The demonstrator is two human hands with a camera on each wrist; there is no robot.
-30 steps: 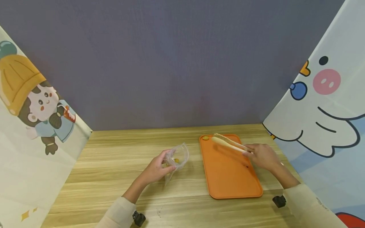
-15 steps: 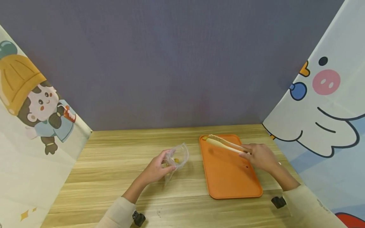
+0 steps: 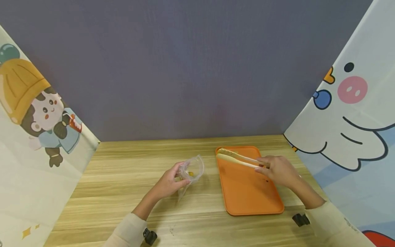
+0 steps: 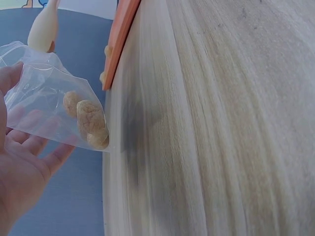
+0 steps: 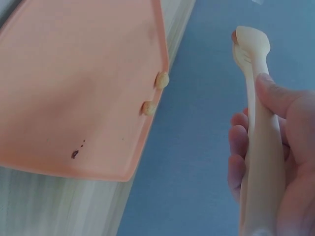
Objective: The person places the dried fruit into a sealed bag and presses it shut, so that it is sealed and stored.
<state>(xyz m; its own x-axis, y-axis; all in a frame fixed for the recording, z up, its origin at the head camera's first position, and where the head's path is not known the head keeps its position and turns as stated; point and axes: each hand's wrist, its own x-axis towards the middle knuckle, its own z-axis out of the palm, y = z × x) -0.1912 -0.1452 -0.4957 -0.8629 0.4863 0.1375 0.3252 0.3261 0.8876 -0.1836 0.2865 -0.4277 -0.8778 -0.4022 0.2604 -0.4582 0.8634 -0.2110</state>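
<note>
Tongs (image 3: 234, 160) over orange tray (image 3: 251, 197) marked with dark specks (image 5: 75, 154); grey wall (image 3: 191, 68) behind.

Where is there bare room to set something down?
On the wooden table: left of the left hand, and in the strip between the plastic bag and the orange tray. The tray's near end is also free. Its far edge is crowded: tongs held by the right hand, and two peanut-like pieces.

Bare table (image 3: 213, 185) leaves passage between bag (image 3: 195, 163) and tray (image 3: 251, 195), with 1 pair of tongs (image 3: 236, 160) over the tray's far end.
</note>
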